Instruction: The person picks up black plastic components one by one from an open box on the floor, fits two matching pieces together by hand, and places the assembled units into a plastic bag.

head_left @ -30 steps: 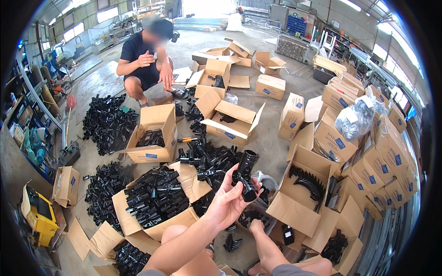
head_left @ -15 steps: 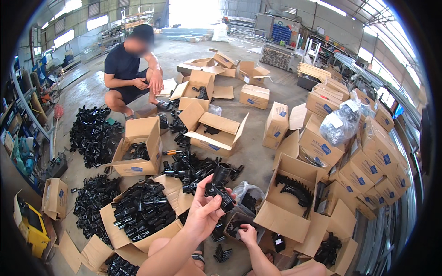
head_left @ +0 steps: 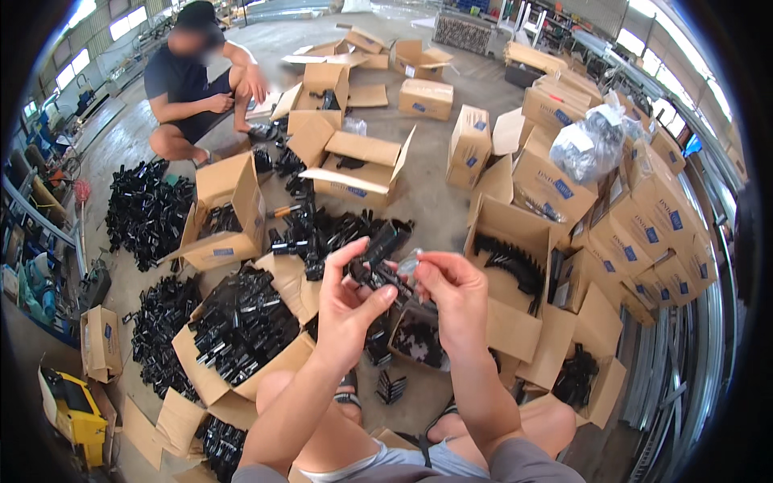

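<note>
My left hand (head_left: 348, 302) is raised in front of me, its fingers wrapped around a glossy black tubular fitting (head_left: 389, 243). Close beside it, my right hand (head_left: 457, 296) is pinched at the fitting's right side; what lies between its fingertips is too small to make out. A bit of clear plastic (head_left: 408, 264) shows between the two hands. Below them stands a small open box (head_left: 420, 362) with dark small pieces in it. A few black parts (head_left: 391, 387) lie on the floor near my foot.
Open cartons of black parts stand around me, one carton (head_left: 193, 354) at left and another (head_left: 515, 326) at right. Loose black parts form piles (head_left: 149, 213) on the left. Stacked cartons (head_left: 644, 233) rise at right. A person (head_left: 189, 92) squats at the far left.
My right hand has come up from the small box to the fitting in my left hand. The view has tilted downward, bringing my lap into sight.
</note>
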A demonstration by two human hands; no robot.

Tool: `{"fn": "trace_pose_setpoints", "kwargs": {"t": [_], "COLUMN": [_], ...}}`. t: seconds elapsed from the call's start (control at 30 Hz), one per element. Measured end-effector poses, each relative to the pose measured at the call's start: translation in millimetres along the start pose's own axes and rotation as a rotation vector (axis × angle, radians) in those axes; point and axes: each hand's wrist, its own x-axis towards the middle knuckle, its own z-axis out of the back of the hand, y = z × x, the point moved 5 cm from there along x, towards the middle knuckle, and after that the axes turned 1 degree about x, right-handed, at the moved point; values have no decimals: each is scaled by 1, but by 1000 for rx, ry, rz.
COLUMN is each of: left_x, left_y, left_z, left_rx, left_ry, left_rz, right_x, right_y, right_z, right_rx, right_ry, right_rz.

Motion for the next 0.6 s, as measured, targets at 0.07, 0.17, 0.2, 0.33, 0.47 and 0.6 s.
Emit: {"fn": "trace_pose_setpoints", "kwargs": {"t": [0.07, 0.17, 0.2, 0.33, 0.47, 0.6], "left_x": [-1, -2, -3, -5, -8, -11], "left_y": [3, 3, 1, -3, -8, -13], "left_z": [-5, -5, -4, 0, -7, -9], "left_rx": [-23, 26, 91, 178, 259, 291], "left_ry": [23, 24, 15, -14, 34, 29], "left_rz": [23, -22, -65, -113, -223, -275], "right_x": [-2, -5, -5, -3, -2, -6], "right_y": [14, 9, 7, 4, 1, -1], "right_z": [-3, -11, -13, -26, -30, -36], "right_rx": [4, 49, 73, 12, 53, 206], "right_ry": [-54, -72, -81, -58, -32, -46], "right_rz": [134, 216, 194, 199, 183, 101]}}
